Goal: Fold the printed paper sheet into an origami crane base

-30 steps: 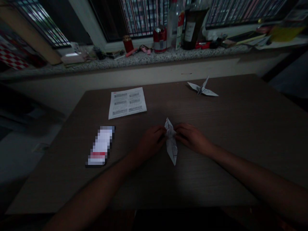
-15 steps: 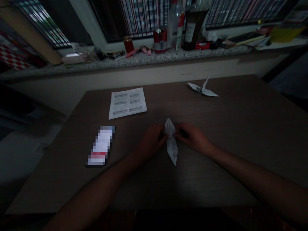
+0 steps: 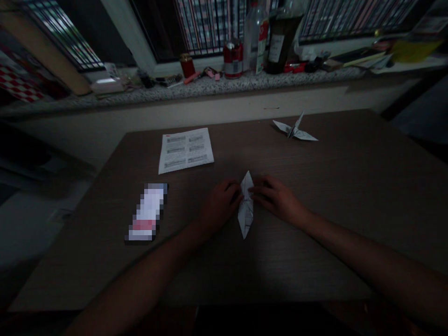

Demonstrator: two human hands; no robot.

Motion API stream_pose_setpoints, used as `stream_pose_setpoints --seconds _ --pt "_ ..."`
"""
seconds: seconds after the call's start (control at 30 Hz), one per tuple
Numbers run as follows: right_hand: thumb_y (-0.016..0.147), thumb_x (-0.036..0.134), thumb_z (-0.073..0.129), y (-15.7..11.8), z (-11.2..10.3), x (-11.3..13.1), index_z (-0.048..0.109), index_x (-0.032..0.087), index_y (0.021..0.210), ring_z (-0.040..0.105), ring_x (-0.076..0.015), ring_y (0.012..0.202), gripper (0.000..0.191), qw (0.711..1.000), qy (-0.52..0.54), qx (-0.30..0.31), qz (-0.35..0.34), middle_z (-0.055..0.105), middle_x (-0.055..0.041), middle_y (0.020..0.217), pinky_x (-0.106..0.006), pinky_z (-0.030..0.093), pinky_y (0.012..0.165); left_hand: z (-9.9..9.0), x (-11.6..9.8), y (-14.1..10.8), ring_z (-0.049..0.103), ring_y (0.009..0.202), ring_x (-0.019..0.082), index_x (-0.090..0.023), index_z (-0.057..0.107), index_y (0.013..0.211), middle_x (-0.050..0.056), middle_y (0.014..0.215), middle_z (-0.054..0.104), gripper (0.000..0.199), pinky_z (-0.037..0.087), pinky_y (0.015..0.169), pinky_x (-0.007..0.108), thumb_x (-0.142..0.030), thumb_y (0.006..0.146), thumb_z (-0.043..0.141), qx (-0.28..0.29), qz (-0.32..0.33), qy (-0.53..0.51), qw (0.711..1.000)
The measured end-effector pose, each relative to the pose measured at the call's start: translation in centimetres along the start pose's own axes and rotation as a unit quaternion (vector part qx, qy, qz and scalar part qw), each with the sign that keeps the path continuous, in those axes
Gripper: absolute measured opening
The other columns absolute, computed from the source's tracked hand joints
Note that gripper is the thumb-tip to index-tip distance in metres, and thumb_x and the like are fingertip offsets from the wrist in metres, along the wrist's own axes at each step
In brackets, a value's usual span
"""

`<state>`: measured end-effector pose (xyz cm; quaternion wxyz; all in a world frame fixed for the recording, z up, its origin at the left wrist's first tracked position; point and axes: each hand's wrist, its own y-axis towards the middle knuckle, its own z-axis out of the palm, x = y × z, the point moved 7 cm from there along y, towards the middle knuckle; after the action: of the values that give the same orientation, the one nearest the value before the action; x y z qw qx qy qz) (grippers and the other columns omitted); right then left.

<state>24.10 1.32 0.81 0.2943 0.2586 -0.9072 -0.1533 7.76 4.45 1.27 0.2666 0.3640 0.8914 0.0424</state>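
Note:
A long, diamond-shaped piece of folded paper (image 3: 246,212) lies on the table between my hands, its points facing away from me and towards me. My left hand (image 3: 221,201) pinches its left edge near the middle, thumb and fingertips close together. From the other side, my right hand (image 3: 276,196) has its fingertips on the paper's right edge, the index finger reaching onto the surface. Farther back on the right rests a finished paper crane (image 3: 296,130) with its wings spread.
A printed sheet (image 3: 186,150) lies at the back left of the brown table (image 3: 336,186). Nearer me is a phone (image 3: 147,212) with a blurred screen. Along the granite windowsill (image 3: 157,95) stand a red can (image 3: 233,58), a dark bottle (image 3: 278,44), a small jar (image 3: 187,65) and clutter.
The folded paper has turned slightly, its near point swinging left and its far point right. Its far end now looks like a single sharp tip. My right fingers have shifted over its edge.

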Motion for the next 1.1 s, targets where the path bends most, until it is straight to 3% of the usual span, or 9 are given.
stream_pose_setpoints --seconds 0.1,0.23,0.4,0.6,0.77,0.87,1.0,1.1 --pt "0.1 0.027 0.061 -0.1 0.0 0.4 0.073 0.024 0.122 0.064 -0.0303 0.118 0.026 1.0 -0.014 0.006 -0.022 0.064 -0.015 0.134 -0.05 0.056 0.098 -0.1 0.2 0.2 0.065 0.103 0.024 -0.019 0.064 0.108 0.008 0.112 0.068 0.01 0.056 0.093 0.041 -0.021 0.102 0.058 0.006 -0.011 0.013 1.0" --pt "0.101 0.029 0.059 -0.1 0.2 1.1 0.07 0.021 0.129 0.064 -0.0306 0.117 0.031 0.998 -0.022 0.034 -0.057 0.068 -0.015 0.128 -0.05 0.056 0.098 -0.6 0.2 0.2 0.067 0.102 0.024 -0.017 0.067 0.108 0.008 0.11 0.071 0.014 0.055 0.093 0.041 -0.021 0.103 0.055 0.011 -0.007 0.029 1.0" --pt "0.103 0.031 0.056 -0.2 0.2 1.5 0.067 0.023 0.134 0.065 -0.0305 0.114 0.034 0.994 -0.04 0.063 -0.073 0.071 -0.0131 0.126 -0.051 0.056 0.096 -1.2 0.0 -0.5 0.066 0.109 0.027 -0.019 0.068 0.117 0.009 0.12 0.069 0.027 0.055 0.096 0.044 -0.037 0.098 0.067 0.003 0.003 0.058 0.998" --pt "0.102 0.034 0.057 -0.3 0.1 1.9 0.069 0.023 0.131 0.064 -0.0324 0.118 0.033 0.99 -0.081 0.071 -0.088 0.071 -0.0129 0.125 -0.052 0.055 0.098 -0.9 0.2 -0.8 0.063 0.113 0.026 -0.018 0.066 0.127 0.01 0.124 0.066 0.031 0.055 0.1 0.042 -0.028 0.097 0.068 0.015 0.021 0.052 0.998" --pt "0.104 0.037 0.053 -0.3 0.6 1.8 0.05 0.02 0.152 0.05 -0.0332 0.142 0.051 0.985 -0.117 0.093 -0.091 0.055 -0.0144 0.154 -0.057 0.046 0.113 -0.4 0.0 -0.7 0.062 0.114 0.026 -0.019 0.067 0.128 0.01 0.125 0.065 0.03 0.055 0.099 0.043 -0.026 0.098 0.066 0.012 0.045 0.068 0.997" --pt "0.106 0.035 0.051 -0.4 1.2 1.6 0.036 0.02 0.161 0.041 -0.0295 0.15 0.059 0.983 -0.112 0.111 -0.096 0.047 -0.0147 0.16 -0.057 0.036 0.122 -0.2 -0.1 -0.7 0.063 0.115 0.027 -0.018 0.067 0.127 0.01 0.127 0.066 0.029 0.055 0.101 0.044 -0.025 0.099 0.065 0.026 0.053 0.088 0.994" --pt "0.106 0.034 0.048 -0.6 1.5 1.1 0.037 0.02 0.161 0.041 -0.0273 0.15 0.057 0.982 -0.112 0.126 -0.083 0.047 -0.0136 0.16 -0.055 0.033 0.124 -0.7 -0.2 -1.1 0.066 0.116 0.026 -0.018 0.064 0.133 0.01 0.131 0.068 0.032 0.056 0.1 0.041 -0.029 0.103 0.06 0.035 0.062 0.091 0.993" --pt "0.106 0.037 0.048 -0.8 1.2 0.8 0.038 0.018 0.16 0.041 -0.0277 0.15 0.058 0.983 -0.113 0.128 -0.073 0.046 -0.0147 0.16 -0.054 0.034 0.124 -0.7 -0.7 -1.6 0.063 0.126 0.027 -0.021 0.06 0.14 0.011 0.144 0.062 0.037 0.056 0.103 0.042 -0.032 0.104 0.057 0.071 0.106 0.1 0.987"
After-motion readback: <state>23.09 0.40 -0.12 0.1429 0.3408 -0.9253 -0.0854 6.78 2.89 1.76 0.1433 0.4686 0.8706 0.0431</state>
